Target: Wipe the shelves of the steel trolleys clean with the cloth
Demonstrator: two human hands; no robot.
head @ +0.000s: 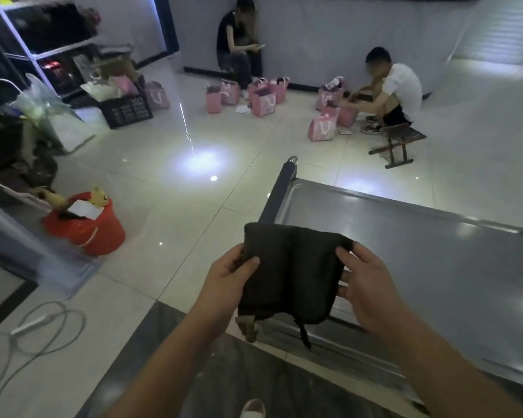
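A dark folded cloth (290, 273) hangs spread between both hands, above the near left corner of the steel trolley's top shelf (435, 267). My left hand (228, 276) pinches the cloth's left edge, thumb on top. My right hand (364, 288) grips the right edge, thumb in front and fingers behind. A loose strap and a frayed corner dangle from the cloth's lower edge. The shelf is a shiny steel tray with a raised rim, and its handle bar (280, 188) runs along the left end.
A red bucket (86, 227) holding a toy stands on the tiled floor at left. White cables (40, 324) lie at lower left. Two people sit among pink bags (264, 102) at the far wall, beside a small folding stool (397, 144). Shelving and a black crate (127, 108) fill the far left.
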